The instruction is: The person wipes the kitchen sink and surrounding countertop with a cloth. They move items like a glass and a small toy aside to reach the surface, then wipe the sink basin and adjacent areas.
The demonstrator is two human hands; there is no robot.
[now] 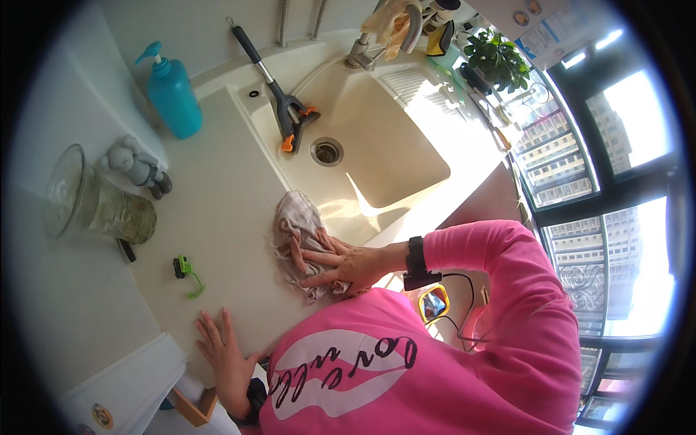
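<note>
My right hand (350,267) lies with spread fingers on a bunched, pale cloth (298,217) with frayed edges, holding it against the cream countertop (234,217) beside the sink's near rim. Part of the cloth is hidden under the fingers and palm. To the left, my left hand (222,342) rests near the counter's front edge, fingers apart and nothing in it. Just beyond its fingertips is a small green and black clip-like item (186,272). The sink basin (391,141) has a metal drain (327,151).
A grey, orange-tipped long-handled cleaning tool (280,100) leans into the sink. Along the wall stand a blue pump bottle (173,98), a grey figurine (136,166) and a glass vase (117,212) holding liquid. Beyond are a faucet (360,54), gloves (394,24) and a plant (496,60).
</note>
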